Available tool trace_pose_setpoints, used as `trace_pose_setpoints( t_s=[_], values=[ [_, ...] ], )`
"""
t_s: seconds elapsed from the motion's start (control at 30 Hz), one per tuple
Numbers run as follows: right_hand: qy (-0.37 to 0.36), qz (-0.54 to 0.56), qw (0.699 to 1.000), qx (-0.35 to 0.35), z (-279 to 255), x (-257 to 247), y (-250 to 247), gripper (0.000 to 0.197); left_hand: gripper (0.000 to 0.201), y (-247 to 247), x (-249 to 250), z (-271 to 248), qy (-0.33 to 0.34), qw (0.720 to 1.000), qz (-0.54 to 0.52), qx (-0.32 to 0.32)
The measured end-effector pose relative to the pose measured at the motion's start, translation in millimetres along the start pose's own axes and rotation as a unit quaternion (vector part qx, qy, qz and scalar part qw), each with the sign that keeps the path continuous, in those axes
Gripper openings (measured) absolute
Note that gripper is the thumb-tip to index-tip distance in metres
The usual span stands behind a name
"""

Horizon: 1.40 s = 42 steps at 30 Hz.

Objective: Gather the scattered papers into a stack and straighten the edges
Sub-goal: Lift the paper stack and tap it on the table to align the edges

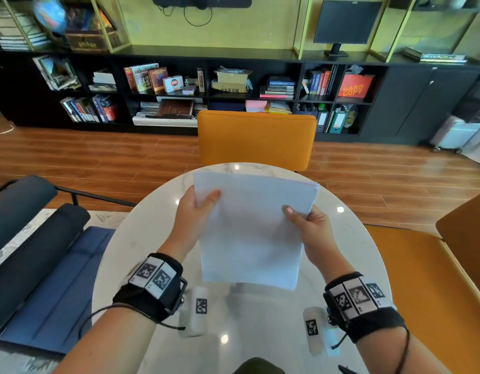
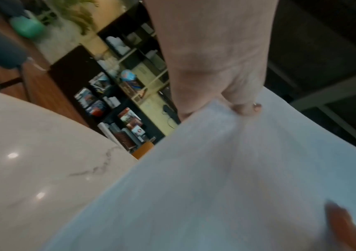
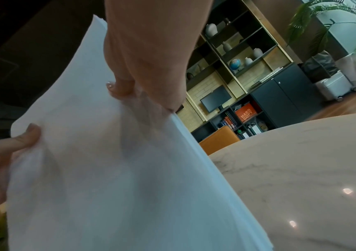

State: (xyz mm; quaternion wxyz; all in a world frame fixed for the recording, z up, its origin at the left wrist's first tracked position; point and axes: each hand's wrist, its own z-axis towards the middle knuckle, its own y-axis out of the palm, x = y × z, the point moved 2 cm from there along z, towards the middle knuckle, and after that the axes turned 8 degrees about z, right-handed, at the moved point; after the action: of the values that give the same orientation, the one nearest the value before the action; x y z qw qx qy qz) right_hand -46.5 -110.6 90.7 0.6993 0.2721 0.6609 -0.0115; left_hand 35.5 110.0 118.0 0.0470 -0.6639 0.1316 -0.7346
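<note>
Above marble table [image 1: 141,238], both grips [image 1: 195,206] [image 1: 311,225] clasping paper stack [image 1: 252,233], orange chair [image 1: 256,139] beyond

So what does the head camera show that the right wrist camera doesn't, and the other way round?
Only the head view shows both wrists with their marker bands, the whole sheet outline, the dark blue seat on the left and the near rim of the round table. Only the right wrist view shows the stack's fanned side edges close up, plus a palm plant. Both show the paper stack pinched by the left hand and right hand, and the orange chair.
</note>
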Motion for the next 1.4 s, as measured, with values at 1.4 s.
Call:
trace_pose_setpoints(
  t_s=[1.4],
  values=[
    [0.202,-0.219,0.954,0.032,-14.4,93.9,-52.6,0.037,0.01,37.9,-125.7,-56.9,-0.093,0.99,0.101,-0.004]
  ],
)
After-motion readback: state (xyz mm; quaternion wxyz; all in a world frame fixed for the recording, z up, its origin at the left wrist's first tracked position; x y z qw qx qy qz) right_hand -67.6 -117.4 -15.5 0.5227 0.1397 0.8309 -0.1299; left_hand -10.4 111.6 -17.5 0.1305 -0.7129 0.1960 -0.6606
